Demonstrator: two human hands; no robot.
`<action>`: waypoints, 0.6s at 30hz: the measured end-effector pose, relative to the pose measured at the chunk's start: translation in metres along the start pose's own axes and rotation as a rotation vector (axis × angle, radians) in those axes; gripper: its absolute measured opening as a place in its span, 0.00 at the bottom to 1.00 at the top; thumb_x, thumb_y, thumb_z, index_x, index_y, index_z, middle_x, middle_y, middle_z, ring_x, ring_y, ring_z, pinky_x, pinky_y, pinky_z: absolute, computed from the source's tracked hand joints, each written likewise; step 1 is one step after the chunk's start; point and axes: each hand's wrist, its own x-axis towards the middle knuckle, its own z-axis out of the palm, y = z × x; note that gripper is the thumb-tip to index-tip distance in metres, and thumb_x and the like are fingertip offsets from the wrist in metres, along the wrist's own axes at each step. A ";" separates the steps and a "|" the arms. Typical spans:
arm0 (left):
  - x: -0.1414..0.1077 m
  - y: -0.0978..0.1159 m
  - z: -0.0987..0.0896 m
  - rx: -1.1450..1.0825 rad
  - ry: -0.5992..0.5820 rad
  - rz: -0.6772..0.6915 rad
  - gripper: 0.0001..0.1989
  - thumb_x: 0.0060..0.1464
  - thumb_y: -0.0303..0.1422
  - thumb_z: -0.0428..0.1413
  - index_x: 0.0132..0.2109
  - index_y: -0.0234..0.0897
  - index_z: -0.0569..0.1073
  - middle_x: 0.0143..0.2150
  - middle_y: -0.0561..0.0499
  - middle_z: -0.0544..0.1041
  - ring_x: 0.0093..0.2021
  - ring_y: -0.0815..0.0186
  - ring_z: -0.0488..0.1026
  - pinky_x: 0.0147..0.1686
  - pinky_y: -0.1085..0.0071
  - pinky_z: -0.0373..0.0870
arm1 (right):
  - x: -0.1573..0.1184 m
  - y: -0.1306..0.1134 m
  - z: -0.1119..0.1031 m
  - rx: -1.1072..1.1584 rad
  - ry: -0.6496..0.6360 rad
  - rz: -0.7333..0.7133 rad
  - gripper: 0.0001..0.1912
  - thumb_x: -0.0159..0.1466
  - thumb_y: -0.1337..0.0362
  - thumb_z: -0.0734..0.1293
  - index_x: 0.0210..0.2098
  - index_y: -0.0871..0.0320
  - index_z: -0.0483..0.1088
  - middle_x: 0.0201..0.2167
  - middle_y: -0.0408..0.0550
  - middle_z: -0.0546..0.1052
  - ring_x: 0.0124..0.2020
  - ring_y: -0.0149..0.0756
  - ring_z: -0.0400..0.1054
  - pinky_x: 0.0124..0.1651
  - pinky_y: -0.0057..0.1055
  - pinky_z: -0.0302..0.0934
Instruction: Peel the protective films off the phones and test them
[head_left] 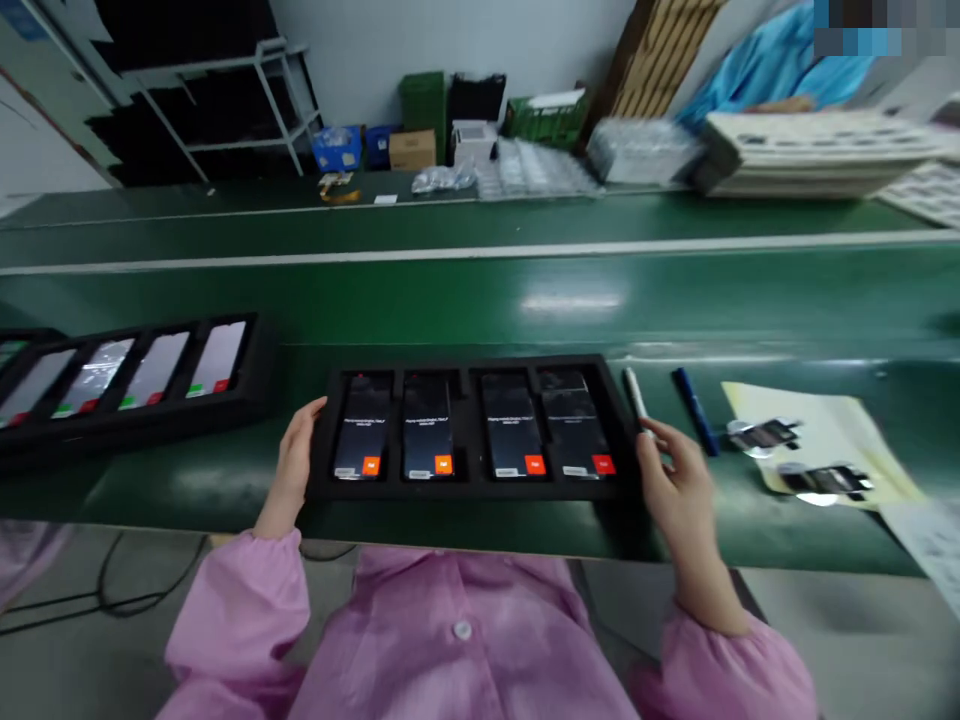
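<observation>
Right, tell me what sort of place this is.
Probably an electronics assembly line: a green conveyor belt, a black foam tray of smartphone display panels, and a pink cleanroom smock on the worker.

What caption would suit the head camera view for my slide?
The left hand and right hand at the sides of a black tray of four phone screens on a green workbench.

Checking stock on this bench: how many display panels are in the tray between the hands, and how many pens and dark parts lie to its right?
Display panels in the black tray: 4
White pen: 1
Blue pen: 1
Dark parts on the yellowish sheet: 2
Total: 8
</observation>
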 end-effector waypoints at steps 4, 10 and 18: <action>0.015 0.017 0.026 0.046 -0.028 0.060 0.38 0.65 0.64 0.47 0.60 0.37 0.76 0.62 0.39 0.78 0.63 0.52 0.76 0.63 0.57 0.74 | 0.025 0.014 0.012 0.006 -0.003 -0.025 0.26 0.76 0.44 0.61 0.54 0.59 0.75 0.47 0.51 0.79 0.42 0.37 0.75 0.44 0.38 0.73; 0.027 0.043 0.044 0.336 -0.026 0.106 0.30 0.59 0.61 0.55 0.42 0.38 0.82 0.60 0.37 0.76 0.65 0.44 0.72 0.71 0.46 0.64 | 0.069 0.035 0.022 -0.028 -0.121 -0.112 0.35 0.72 0.33 0.58 0.44 0.57 0.81 0.48 0.57 0.79 0.49 0.47 0.75 0.56 0.52 0.69; -0.016 0.036 0.056 0.587 0.005 -0.035 0.30 0.63 0.59 0.49 0.44 0.39 0.83 0.68 0.33 0.71 0.66 0.33 0.71 0.59 0.33 0.73 | 0.061 0.035 0.030 -0.038 -0.131 -0.009 0.37 0.72 0.34 0.54 0.39 0.54 0.83 0.56 0.61 0.79 0.54 0.55 0.76 0.55 0.51 0.72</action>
